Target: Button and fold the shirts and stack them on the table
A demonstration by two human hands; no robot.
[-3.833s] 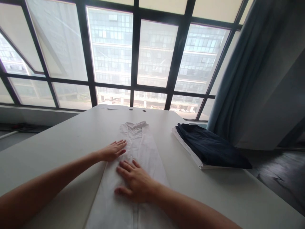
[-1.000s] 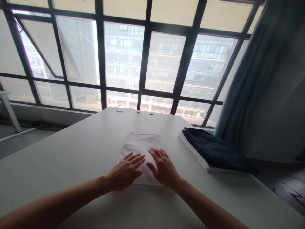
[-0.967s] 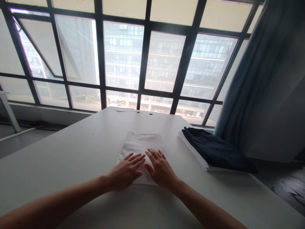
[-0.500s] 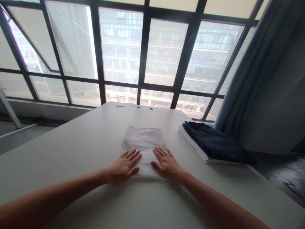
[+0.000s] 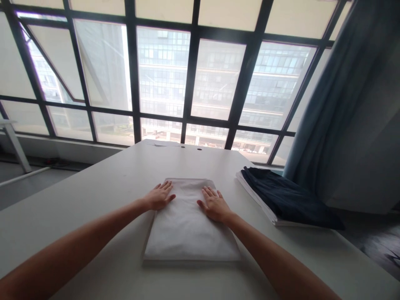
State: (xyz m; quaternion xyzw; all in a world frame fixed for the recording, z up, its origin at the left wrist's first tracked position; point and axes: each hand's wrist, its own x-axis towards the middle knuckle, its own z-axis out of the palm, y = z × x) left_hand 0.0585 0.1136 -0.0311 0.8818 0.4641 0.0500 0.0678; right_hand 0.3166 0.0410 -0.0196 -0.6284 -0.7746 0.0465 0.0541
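Note:
A folded white cloth garment (image 5: 190, 233) lies flat on the white table (image 5: 103, 246) in front of me, a few soft wrinkles on its top. My left hand (image 5: 158, 196) rests on its far left edge, fingers stretched out and pointing away from me. On the far right part of the cloth my right hand (image 5: 214, 204) lies flat with its fingers extended and its thumb apart. Neither hand grips the cloth. What kind of garment it is cannot be made out from the folds.
At the table's right edge a dark navy folded garment (image 5: 287, 196) lies on top of folded white cloth (image 5: 258, 198). A blue-grey curtain (image 5: 325, 121) hangs beyond it. Large framed windows (image 5: 164, 75) stand behind the table, and a white metal frame (image 5: 18, 148) is at the far left.
Both hands have moved apart from the near part toward the cloth's far end, the left one farthest. The cloth reaches nearer to me and looks smoother. The view has tilted up slightly.

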